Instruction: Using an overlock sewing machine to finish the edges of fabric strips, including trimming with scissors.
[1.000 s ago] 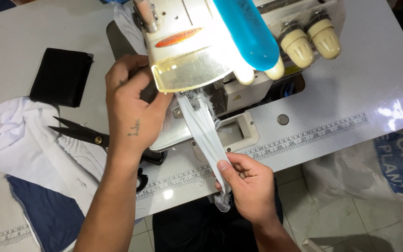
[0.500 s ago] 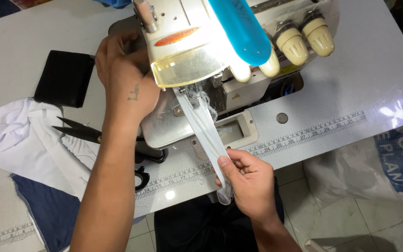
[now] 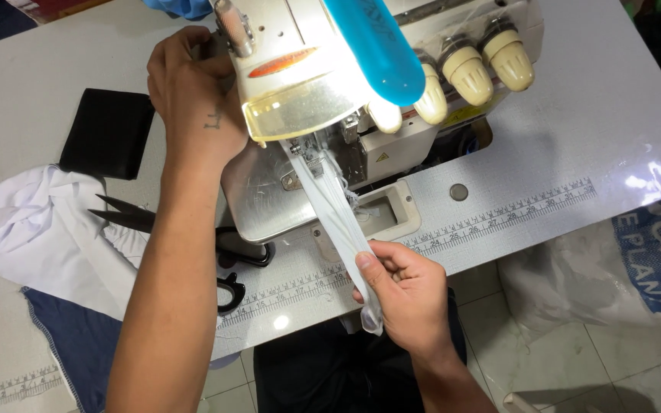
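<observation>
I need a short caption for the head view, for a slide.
Right hand pulls a white fabric strip from the sewing machine; left hand rests on its side.

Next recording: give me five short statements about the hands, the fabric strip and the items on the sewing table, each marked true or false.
1. The right hand pinches the white fabric strip that runs from under the sewing machine. True.
2. The left hand holds the scissors. False: the black scissors lie on the table untouched; the left hand rests at the machine's left side.
3. A black rectangular pouch lies on the table left of the machine. True.
4. The strip lies slack in a heap on the table. False: it stretches in a straight line from the presser foot area to the right hand.
5. White cloth lies bunched at the table's left edge. True.
</observation>
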